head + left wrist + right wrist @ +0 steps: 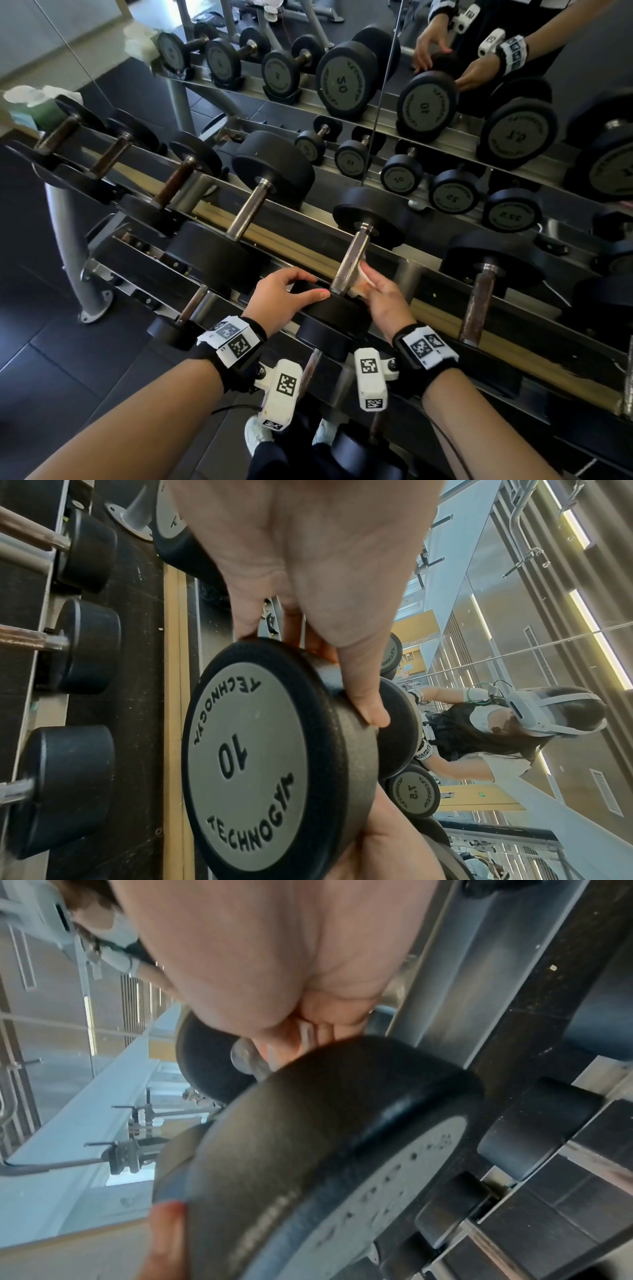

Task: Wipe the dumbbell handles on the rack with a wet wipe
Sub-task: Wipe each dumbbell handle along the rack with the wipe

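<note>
Wipe (359, 286) half-hidden in right hand (383, 301) against handle (351, 262); left hand (281, 301) gripping dumbbell head (260, 764).

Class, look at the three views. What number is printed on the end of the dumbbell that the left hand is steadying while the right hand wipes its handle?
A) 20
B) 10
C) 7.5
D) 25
B: in the left wrist view the left hand grips the rim of the dumbbell, and its grey end cap reads "10".
</note>
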Action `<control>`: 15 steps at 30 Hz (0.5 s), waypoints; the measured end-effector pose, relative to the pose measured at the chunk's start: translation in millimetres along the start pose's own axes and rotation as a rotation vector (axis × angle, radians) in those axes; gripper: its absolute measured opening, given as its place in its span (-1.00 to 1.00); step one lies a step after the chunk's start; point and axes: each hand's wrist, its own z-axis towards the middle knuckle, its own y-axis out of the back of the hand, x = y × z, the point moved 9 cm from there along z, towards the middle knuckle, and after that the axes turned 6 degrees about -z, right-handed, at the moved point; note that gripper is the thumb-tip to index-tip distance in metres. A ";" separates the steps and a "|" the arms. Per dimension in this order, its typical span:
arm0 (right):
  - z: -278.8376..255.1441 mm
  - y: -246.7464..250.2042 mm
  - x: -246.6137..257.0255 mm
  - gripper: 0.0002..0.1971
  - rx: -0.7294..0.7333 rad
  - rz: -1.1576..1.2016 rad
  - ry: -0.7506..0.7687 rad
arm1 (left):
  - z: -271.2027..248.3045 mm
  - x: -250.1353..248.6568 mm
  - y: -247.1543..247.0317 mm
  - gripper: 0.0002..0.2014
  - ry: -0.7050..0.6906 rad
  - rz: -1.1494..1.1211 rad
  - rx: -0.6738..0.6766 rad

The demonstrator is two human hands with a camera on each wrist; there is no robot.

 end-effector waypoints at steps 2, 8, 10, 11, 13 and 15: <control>3.1 -8.4 -2.0 -0.53 0.033 -0.038 -0.032 | -0.5 0.3 0.1 -0.67 -0.001 -0.002 -0.003; -12.6 -1.8 -4.3 -0.56 0.141 -0.005 -0.014 | -0.8 0.6 0.6 -0.65 -0.011 -0.008 -0.012; -11.9 5.4 -1.7 -0.57 0.091 0.022 -0.006 | -1.0 -0.4 1.7 -0.64 -0.011 -0.001 -0.018; -9.4 9.3 0.8 -0.58 0.043 0.008 -0.001 | -1.2 -1.4 2.6 -0.63 -0.011 0.003 -0.019; -3.2 10.1 4.2 -0.58 -0.018 -0.075 -0.003 | -2.4 -2.7 2.9 -0.56 -0.007 0.000 -0.017; 0.9 1.3 5.4 -0.58 -0.016 -0.154 -0.028 | -2.7 -3.8 2.6 -0.58 -0.009 0.000 -0.015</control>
